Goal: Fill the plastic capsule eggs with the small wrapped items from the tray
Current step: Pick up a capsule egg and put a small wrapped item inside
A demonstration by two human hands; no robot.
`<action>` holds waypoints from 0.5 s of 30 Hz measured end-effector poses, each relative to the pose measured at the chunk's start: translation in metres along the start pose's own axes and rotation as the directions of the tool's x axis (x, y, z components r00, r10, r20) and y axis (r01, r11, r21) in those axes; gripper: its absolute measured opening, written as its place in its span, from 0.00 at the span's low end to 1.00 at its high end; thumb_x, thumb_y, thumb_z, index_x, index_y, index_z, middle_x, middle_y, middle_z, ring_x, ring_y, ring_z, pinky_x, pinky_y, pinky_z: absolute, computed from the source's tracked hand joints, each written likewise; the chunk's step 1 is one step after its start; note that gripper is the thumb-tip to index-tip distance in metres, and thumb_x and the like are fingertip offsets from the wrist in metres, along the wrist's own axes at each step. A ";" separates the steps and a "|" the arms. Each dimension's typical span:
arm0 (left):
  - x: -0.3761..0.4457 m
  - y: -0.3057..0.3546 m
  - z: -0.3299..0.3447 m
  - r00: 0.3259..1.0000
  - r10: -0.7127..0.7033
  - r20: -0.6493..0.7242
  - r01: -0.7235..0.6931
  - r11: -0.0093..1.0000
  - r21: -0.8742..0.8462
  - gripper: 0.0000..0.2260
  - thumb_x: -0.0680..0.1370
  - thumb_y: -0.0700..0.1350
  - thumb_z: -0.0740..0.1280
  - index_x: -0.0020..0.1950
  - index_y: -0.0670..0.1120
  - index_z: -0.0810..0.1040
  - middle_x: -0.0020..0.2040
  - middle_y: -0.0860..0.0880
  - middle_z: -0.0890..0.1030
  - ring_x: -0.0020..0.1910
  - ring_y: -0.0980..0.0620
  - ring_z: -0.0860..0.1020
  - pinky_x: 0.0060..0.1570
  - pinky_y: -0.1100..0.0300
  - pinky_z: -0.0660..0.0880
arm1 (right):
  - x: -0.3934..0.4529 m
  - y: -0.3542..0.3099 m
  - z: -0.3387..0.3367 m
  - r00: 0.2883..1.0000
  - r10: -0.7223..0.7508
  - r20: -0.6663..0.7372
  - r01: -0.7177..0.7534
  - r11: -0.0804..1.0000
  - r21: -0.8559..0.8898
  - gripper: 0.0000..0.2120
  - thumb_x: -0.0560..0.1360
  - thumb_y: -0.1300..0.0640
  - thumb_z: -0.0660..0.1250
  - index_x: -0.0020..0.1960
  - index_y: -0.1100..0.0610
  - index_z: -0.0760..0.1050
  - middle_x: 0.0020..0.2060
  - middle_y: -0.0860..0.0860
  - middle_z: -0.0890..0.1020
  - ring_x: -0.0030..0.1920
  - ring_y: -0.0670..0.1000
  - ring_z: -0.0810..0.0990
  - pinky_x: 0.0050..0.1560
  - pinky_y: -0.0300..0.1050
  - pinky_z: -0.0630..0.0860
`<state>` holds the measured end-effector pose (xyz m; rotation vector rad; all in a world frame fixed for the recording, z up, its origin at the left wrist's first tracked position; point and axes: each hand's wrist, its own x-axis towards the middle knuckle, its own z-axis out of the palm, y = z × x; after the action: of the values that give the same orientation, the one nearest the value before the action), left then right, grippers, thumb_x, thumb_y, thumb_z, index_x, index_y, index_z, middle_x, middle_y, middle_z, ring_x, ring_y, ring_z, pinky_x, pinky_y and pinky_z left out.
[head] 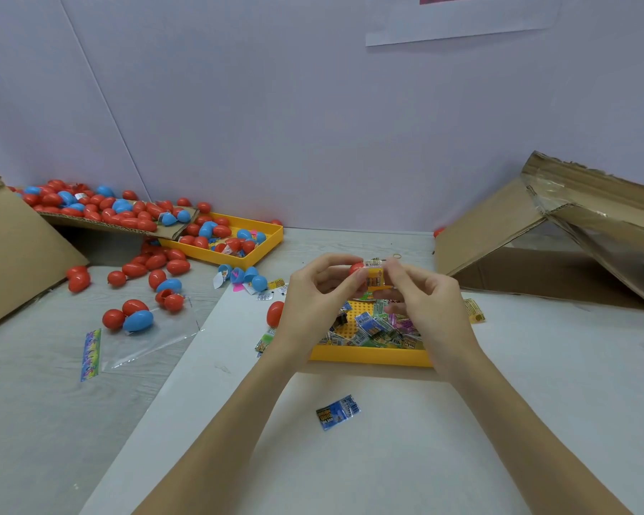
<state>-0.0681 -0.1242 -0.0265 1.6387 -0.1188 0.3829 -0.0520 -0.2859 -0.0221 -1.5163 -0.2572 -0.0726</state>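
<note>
Above the near yellow tray (369, 355), my left hand (316, 291) grips a red capsule egg piece (356, 268). My right hand (421, 295) pinches a small yellow wrapped item (374, 277) right against that egg piece. The tray holds several small wrapped items (376, 328) in blue, green and pink. A whole red egg (274, 313) lies just left of the tray. One blue wrapped item (338, 411) lies alone on the white board between my forearms.
A second yellow tray (264, 239) with red and blue eggs stands at the back left beside a cardboard flap heaped with eggs (101, 208). Loose eggs (138, 317) and a clear bag (149, 340) lie left. A torn cardboard box (558, 236) stands right.
</note>
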 end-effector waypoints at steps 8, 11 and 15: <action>0.000 0.004 -0.001 0.997 0.060 -0.049 -0.058 0.997 0.041 0.10 0.77 0.47 0.74 0.57 0.46 0.85 0.44 0.50 0.87 0.42 0.52 0.86 0.43 0.63 0.81 | -0.003 -0.002 0.003 0.999 -0.053 0.000 0.053 0.998 0.045 0.08 0.77 0.57 0.73 0.56 0.53 0.84 0.46 0.48 0.88 0.49 0.47 0.87 0.48 0.38 0.82; 0.000 0.005 -0.001 0.997 0.066 -0.047 -0.064 0.997 0.042 0.09 0.76 0.47 0.74 0.56 0.49 0.85 0.45 0.52 0.87 0.42 0.54 0.85 0.42 0.65 0.80 | -0.004 -0.004 0.002 0.999 -0.051 0.005 0.051 0.997 0.058 0.07 0.77 0.57 0.73 0.55 0.51 0.84 0.47 0.47 0.88 0.49 0.46 0.87 0.49 0.38 0.82; 0.000 0.004 -0.002 0.997 0.074 -0.038 -0.074 0.997 0.023 0.14 0.74 0.51 0.74 0.58 0.50 0.85 0.46 0.51 0.88 0.44 0.53 0.86 0.44 0.64 0.81 | -0.006 -0.006 0.004 0.999 -0.040 0.036 0.037 0.997 0.069 0.07 0.76 0.58 0.74 0.52 0.47 0.82 0.46 0.47 0.88 0.49 0.46 0.87 0.46 0.35 0.81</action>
<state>-0.0699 -0.1227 -0.0231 1.6507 -0.1470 0.4739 -0.0593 -0.2833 -0.0176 -1.4464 -0.3161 -0.0658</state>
